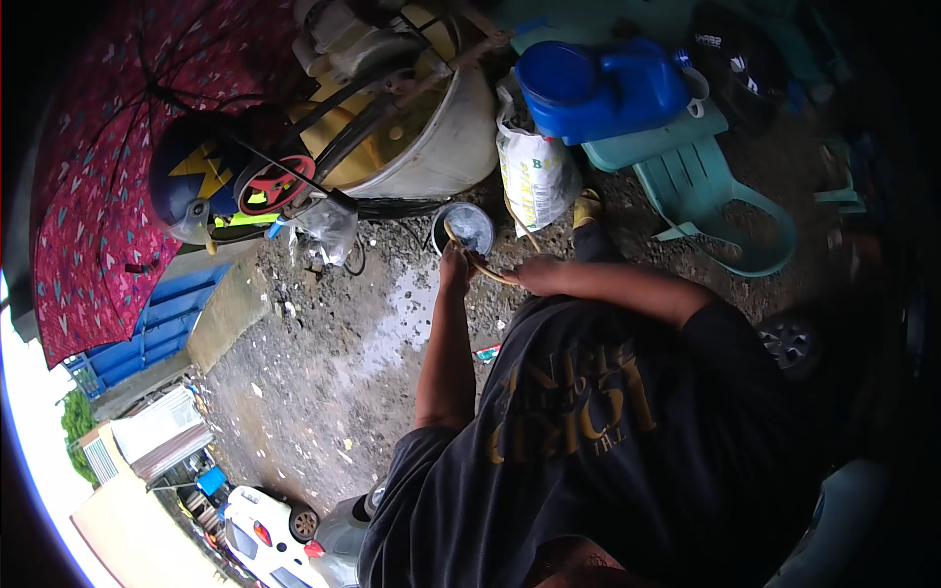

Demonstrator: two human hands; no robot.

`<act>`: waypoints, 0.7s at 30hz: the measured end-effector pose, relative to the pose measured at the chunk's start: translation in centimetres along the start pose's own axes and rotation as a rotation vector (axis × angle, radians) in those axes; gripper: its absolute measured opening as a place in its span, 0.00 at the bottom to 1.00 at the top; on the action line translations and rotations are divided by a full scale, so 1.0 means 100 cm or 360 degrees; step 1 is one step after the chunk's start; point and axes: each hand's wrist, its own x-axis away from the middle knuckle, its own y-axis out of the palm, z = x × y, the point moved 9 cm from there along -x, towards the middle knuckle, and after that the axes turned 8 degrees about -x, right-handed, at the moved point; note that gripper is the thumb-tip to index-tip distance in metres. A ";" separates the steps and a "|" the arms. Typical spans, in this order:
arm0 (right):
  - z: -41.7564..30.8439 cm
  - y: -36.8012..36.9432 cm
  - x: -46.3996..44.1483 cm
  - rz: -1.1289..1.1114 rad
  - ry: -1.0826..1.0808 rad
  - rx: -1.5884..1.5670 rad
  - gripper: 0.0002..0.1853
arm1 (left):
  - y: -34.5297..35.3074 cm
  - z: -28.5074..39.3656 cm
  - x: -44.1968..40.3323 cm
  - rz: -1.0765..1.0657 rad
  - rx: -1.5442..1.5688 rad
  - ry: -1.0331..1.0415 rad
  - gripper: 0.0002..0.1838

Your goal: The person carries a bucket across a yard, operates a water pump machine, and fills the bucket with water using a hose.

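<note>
A thin tan, curved strip [493, 275] runs between my two hands. My left hand [455, 267] is closed on it at the near rim of a round container [470, 227], which holds something greyish and stands on the ground. One end of the strip reaches over that container. To the right, my right hand [537, 274] grips the strip's other part. Another thin tan length [521, 220] rises from near my right hand, along a white printed sack [534, 176]. Whether it is the same piece, I cannot tell.
Beyond stand a large white tub [461, 142], a blue jug [613, 93] and a green plastic chair [720, 206]. A pink patterned umbrella [98, 206] and a helmet [186, 171] are at the left. The ground [323, 372] is wet and gravelly.
</note>
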 end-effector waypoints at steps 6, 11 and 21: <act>-0.012 0.008 0.020 0.0178 0.0020 0.0025 0.29 | 0.002 -0.017 0.010 -0.0098 -0.0004 0.0007 0.11; -0.015 0.016 0.025 0.0254 0.0026 0.0019 0.29 | 0.002 -0.028 0.015 -0.0088 0.0049 -0.0013 0.10; -0.022 0.023 0.024 0.0273 0.0017 0.0062 0.31 | 0.000 -0.027 0.021 -0.0112 -0.0065 0.0073 0.11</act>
